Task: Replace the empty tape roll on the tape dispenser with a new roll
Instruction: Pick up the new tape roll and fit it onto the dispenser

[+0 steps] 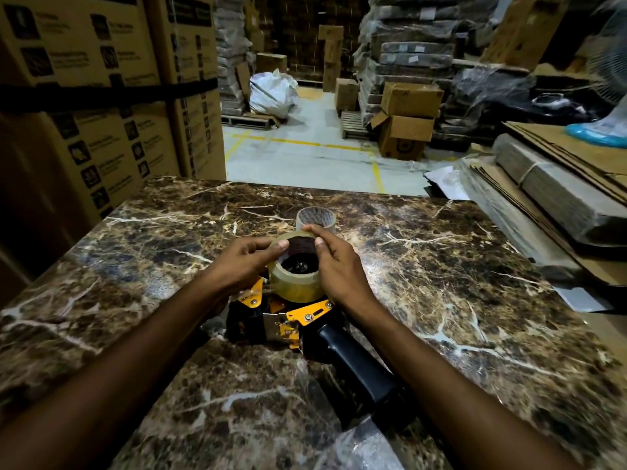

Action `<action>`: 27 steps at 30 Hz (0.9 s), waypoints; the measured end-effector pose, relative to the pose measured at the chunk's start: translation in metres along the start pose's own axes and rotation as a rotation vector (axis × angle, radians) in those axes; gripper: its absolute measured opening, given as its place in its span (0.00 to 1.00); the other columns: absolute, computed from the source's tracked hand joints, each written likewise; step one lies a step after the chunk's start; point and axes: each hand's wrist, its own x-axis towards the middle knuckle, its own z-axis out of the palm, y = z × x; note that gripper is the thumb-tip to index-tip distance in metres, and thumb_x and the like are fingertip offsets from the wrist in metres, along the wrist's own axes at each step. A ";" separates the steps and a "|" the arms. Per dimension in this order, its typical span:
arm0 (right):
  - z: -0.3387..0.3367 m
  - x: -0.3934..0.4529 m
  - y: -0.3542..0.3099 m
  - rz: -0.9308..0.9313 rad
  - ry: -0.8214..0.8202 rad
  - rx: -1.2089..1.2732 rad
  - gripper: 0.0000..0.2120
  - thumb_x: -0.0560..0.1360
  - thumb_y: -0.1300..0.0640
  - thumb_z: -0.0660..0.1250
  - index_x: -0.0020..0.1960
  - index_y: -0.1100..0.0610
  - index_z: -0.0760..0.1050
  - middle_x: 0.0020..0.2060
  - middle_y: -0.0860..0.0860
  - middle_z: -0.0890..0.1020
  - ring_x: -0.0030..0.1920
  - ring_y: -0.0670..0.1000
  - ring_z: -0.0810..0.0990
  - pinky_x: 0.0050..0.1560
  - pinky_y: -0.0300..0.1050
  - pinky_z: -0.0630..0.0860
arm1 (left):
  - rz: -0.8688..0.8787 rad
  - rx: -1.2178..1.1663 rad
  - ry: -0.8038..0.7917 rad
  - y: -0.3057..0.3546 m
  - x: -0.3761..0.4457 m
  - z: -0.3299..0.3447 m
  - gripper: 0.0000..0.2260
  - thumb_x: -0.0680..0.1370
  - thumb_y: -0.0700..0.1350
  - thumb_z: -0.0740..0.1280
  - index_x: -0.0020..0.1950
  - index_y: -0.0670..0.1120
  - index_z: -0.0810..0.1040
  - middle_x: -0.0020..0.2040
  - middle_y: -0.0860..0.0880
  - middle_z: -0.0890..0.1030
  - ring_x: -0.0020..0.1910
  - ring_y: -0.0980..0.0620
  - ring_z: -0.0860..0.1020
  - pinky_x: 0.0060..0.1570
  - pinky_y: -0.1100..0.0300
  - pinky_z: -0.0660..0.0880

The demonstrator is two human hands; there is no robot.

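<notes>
A yellow and black tape dispenser [291, 322] lies on the marble table [441, 300], its black handle [356, 364] pointing toward me. A full roll of clear tape [297, 286] sits over the dispenser's hub. My left hand [241, 262] grips the roll's left rim and my right hand [339, 266] grips its right side, thumbs at the top edge. Just behind the hands, an empty cardboard tape core [315, 218] stands upright on the table.
Stacked printed cartons [101, 96] rise at the left of the table. Flat cardboard sheets and a wrapped bundle [559, 184] lie at the right. Beyond the far edge is a concrete floor with yellow lines [305, 154], boxes and pallets.
</notes>
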 end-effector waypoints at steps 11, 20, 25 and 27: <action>0.009 -0.001 -0.002 0.037 0.057 0.062 0.18 0.86 0.56 0.55 0.68 0.47 0.79 0.63 0.52 0.82 0.53 0.46 0.82 0.41 0.31 0.77 | -0.054 0.009 -0.006 0.003 -0.001 -0.004 0.12 0.84 0.50 0.66 0.62 0.49 0.86 0.52 0.45 0.90 0.52 0.41 0.84 0.53 0.49 0.73; 0.013 -0.001 0.000 0.049 0.100 0.094 0.19 0.86 0.58 0.55 0.66 0.45 0.80 0.63 0.52 0.83 0.54 0.49 0.83 0.40 0.35 0.77 | -0.037 0.019 -0.024 0.006 0.000 0.001 0.11 0.86 0.47 0.63 0.59 0.49 0.85 0.41 0.55 0.88 0.34 0.61 0.84 0.32 0.65 0.76; 0.014 0.001 0.001 0.058 0.130 0.100 0.19 0.85 0.57 0.55 0.63 0.45 0.82 0.60 0.52 0.84 0.55 0.52 0.84 0.45 0.42 0.80 | -0.051 -0.026 -0.007 0.008 0.000 0.003 0.14 0.84 0.49 0.65 0.66 0.48 0.84 0.58 0.45 0.88 0.56 0.45 0.83 0.52 0.52 0.74; 0.014 0.001 0.005 0.104 0.133 0.098 0.18 0.85 0.58 0.56 0.63 0.46 0.82 0.61 0.53 0.83 0.56 0.53 0.84 0.47 0.43 0.80 | -0.046 -0.003 -0.019 0.008 0.000 0.005 0.12 0.84 0.48 0.65 0.63 0.49 0.85 0.56 0.47 0.88 0.55 0.45 0.83 0.49 0.54 0.78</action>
